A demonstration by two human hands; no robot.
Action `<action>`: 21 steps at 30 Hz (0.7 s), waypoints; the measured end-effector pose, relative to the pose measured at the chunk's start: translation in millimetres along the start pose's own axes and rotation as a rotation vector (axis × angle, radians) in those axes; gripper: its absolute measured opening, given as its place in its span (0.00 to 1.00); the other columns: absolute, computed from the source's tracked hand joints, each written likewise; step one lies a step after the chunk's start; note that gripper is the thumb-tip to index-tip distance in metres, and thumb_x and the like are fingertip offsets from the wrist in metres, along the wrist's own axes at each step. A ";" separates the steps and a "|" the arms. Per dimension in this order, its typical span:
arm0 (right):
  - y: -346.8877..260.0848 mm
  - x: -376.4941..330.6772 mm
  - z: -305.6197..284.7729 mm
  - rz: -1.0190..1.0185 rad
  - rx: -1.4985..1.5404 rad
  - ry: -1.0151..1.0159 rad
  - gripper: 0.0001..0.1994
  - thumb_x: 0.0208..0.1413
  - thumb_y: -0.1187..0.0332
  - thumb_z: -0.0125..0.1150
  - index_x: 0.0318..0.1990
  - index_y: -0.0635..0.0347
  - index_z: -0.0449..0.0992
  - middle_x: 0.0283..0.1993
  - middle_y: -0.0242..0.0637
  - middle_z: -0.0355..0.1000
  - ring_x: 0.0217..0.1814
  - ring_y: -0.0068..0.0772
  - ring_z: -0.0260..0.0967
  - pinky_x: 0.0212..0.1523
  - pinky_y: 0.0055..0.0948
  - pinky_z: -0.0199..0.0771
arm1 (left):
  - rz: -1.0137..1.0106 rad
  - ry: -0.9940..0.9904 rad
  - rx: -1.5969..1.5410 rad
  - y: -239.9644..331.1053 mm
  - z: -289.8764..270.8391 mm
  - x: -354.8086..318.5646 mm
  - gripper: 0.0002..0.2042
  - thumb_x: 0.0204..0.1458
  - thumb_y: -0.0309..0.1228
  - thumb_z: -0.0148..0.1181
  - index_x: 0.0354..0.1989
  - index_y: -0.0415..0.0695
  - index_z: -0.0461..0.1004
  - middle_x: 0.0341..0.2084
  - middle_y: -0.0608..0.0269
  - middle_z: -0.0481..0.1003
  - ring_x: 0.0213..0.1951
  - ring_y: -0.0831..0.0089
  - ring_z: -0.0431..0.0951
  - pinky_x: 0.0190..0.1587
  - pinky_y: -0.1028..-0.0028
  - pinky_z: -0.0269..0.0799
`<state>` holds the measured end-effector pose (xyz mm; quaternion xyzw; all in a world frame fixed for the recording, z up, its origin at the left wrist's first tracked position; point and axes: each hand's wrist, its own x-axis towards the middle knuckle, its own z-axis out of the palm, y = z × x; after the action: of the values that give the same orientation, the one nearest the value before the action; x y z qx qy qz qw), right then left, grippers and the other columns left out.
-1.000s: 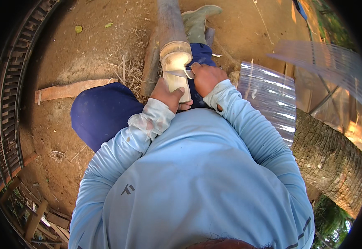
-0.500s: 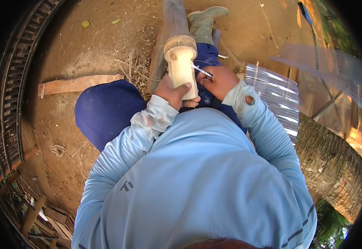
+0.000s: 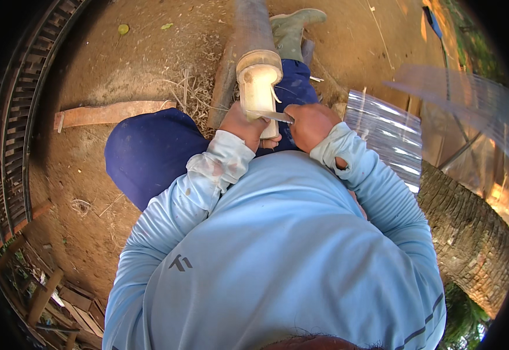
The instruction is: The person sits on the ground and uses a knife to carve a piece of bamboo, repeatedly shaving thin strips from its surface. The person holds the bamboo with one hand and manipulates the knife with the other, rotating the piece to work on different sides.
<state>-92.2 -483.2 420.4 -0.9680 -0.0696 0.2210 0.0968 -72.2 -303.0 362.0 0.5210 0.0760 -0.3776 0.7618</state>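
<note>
Now your left hand [image 3: 238, 123] is closed around the near end of the bamboo [image 3: 254, 32], with the fingers passing below it. Your right hand [image 3: 313, 125] makes a fist on the knife [image 3: 276, 116]; the handle is hidden inside. The blade lies across the pale cut face [image 3: 257, 84], and its tip is close to your left hand. Whether your left thumb touches the blade, I cannot tell.

The bamboo points away from you, between your bent left knee [image 3: 149, 149] and your right leg, which stretches toward the boot [image 3: 292, 35]. Probably you hold this end close to your belly so that it stays steady against the blade. A thin curl [image 3: 276, 94] stands at the right edge of the cut face, beside the narrowed part.

Around you, the ground [image 3: 85, 186] is bare brown earth. Dry shavings [image 3: 199, 87] are scattered left of the bamboo, near a flat board [image 3: 114, 112]. On your right are a clear ridged sheet [image 3: 383, 140] and a thick trunk [image 3: 470, 233] with rough bark. At the left rim, a slatted fence [image 3: 15, 111] bends with the lens, and below it lies scrap wood [image 3: 79, 309].
</note>
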 end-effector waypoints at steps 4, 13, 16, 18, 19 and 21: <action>3.8 1.3 9.9 -0.029 0.044 0.008 0.06 0.49 0.73 0.56 0.35 0.61 0.76 0.29 0.54 0.75 0.36 0.59 0.74 0.39 0.51 0.73 | 0.008 0.055 0.031 -1.6 4.5 -2.2 0.14 0.60 0.22 0.51 0.52 0.30 0.64 0.33 0.45 0.76 0.30 0.59 0.83 0.29 0.68 0.84; 0.3 5.6 16.8 0.026 -0.056 0.057 0.08 0.58 0.69 0.49 0.36 0.61 0.75 0.34 0.53 0.77 0.39 0.57 0.77 0.39 0.48 0.76 | -0.039 0.106 0.101 4.1 7.9 -6.0 0.13 0.60 0.21 0.51 0.52 0.29 0.65 0.33 0.46 0.77 0.29 0.60 0.83 0.27 0.70 0.83; 3.0 6.7 26.1 0.072 -0.013 0.120 0.07 0.52 0.73 0.52 0.38 0.61 0.73 0.34 0.53 0.77 0.38 0.59 0.75 0.39 0.51 0.74 | -0.046 0.077 0.070 0.5 5.3 -1.6 0.16 0.59 0.20 0.51 0.53 0.30 0.58 0.36 0.41 0.75 0.28 0.59 0.83 0.25 0.68 0.84; 1.6 6.1 23.8 0.055 -0.037 0.117 0.08 0.56 0.70 0.49 0.37 0.62 0.74 0.34 0.53 0.77 0.38 0.57 0.76 0.39 0.49 0.75 | -0.046 0.066 0.055 -2.7 4.3 0.9 0.18 0.58 0.19 0.52 0.54 0.31 0.54 0.37 0.39 0.74 0.27 0.58 0.83 0.24 0.67 0.84; 1.1 5.6 23.0 0.046 -0.048 0.115 0.09 0.58 0.68 0.48 0.37 0.62 0.74 0.34 0.53 0.77 0.38 0.56 0.77 0.39 0.48 0.76 | -0.043 0.068 0.060 -3.4 4.6 1.4 0.19 0.58 0.19 0.52 0.54 0.31 0.54 0.37 0.39 0.74 0.27 0.58 0.83 0.24 0.68 0.84; 3.7 6.6 25.7 0.039 -0.052 0.146 0.09 0.59 0.68 0.48 0.37 0.62 0.74 0.35 0.53 0.77 0.38 0.56 0.77 0.38 0.48 0.76 | -0.040 0.067 0.058 -4.6 4.8 3.0 0.19 0.58 0.19 0.51 0.55 0.32 0.53 0.38 0.39 0.74 0.27 0.58 0.83 0.24 0.68 0.84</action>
<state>-97.3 -481.5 394.1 -0.9848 -0.0493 0.1497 0.0722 -74.4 -309.4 359.2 0.5535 0.1007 -0.3772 0.7357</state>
